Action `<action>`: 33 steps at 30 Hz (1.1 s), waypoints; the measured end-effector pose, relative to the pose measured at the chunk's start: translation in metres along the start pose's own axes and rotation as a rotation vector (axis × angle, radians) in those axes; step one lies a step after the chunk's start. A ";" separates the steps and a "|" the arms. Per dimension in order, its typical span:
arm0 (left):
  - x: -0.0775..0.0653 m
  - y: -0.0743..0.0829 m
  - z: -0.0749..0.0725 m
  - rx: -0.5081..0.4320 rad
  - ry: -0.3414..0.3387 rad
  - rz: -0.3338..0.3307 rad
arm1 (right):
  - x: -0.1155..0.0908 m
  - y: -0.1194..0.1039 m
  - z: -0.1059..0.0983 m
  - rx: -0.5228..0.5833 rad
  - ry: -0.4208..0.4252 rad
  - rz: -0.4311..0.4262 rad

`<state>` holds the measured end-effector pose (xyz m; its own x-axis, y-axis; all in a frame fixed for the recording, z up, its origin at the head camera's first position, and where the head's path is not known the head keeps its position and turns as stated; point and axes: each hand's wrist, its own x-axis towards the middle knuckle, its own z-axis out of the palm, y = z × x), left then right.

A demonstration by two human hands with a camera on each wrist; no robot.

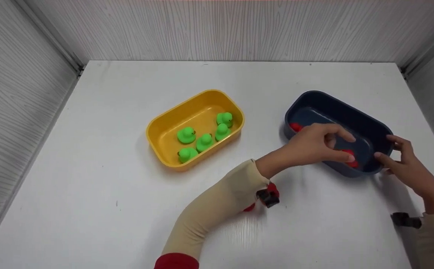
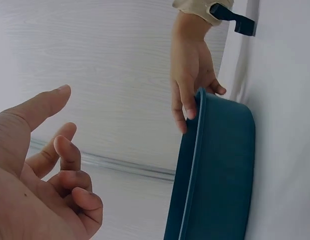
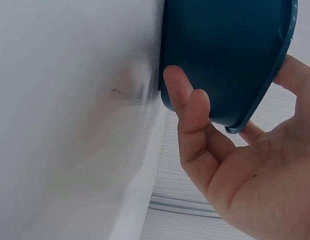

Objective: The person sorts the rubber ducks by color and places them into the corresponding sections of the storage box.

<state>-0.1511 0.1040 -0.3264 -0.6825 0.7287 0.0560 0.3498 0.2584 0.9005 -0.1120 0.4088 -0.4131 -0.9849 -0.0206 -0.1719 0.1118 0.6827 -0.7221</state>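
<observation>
My left hand (image 1: 312,145) is held over the dark blue bin (image 1: 345,116), thumb and index finger apart with nothing between them. In the left wrist view the other fingers of this left hand (image 2: 54,190) are loosely bent. Beneath the fingertips a small red toy (image 1: 352,161) shows inside the bin, and a second red toy (image 1: 295,127) is partly covered by the hand. At the bin's right end my right hand (image 1: 405,164) grips the rim, thumb inside and fingers outside. The right wrist view shows its bent fingers (image 3: 195,120) against the outer wall.
A yellow bin (image 1: 175,112) with several green rubber ducks (image 1: 205,142) stands left of the blue one. Red objects (image 1: 273,188) lie on the white table (image 1: 108,179) beside my left sleeve, partly hidden by it. Wood-patterned panels (image 1: 239,30) bound the table.
</observation>
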 end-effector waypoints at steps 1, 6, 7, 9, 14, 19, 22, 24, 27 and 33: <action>-0.003 -0.002 -0.003 -0.010 0.005 -0.001 | 0.000 0.001 -0.001 0.004 -0.010 -0.013; -0.019 -0.015 -0.016 -0.070 0.032 0.027 | 0.000 0.002 -0.001 0.008 0.007 -0.009; -0.022 -0.019 -0.019 -0.084 0.035 0.036 | 0.000 0.003 -0.002 0.014 0.007 -0.011; -0.029 -0.026 -0.024 -0.119 0.045 0.050 | -0.001 0.003 -0.002 0.022 0.009 -0.013; -0.049 -0.041 -0.036 -0.150 0.038 0.013 | -0.002 0.001 -0.003 0.033 -0.002 -0.021; -0.069 -0.051 -0.045 -0.139 0.016 -0.026 | 0.000 0.002 -0.002 0.021 0.000 -0.014; -0.082 -0.056 -0.050 -0.140 0.012 -0.026 | 0.000 0.001 -0.002 0.019 0.002 -0.014; -0.090 -0.059 -0.052 -0.129 0.000 -0.030 | 0.001 0.002 -0.002 0.019 0.002 -0.015; -0.101 -0.064 -0.055 -0.109 -0.023 -0.044 | 0.002 0.005 -0.001 0.013 0.013 0.001; -0.123 -0.075 -0.062 -0.066 -0.056 -0.078 | 0.003 0.007 -0.001 0.010 0.009 0.006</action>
<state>-0.1336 -0.0443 -0.3735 -0.6686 0.7427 -0.0375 0.2526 0.2743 0.9279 -0.1147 0.4142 -0.4185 -0.9854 -0.0098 -0.1702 0.1190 0.6755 -0.7277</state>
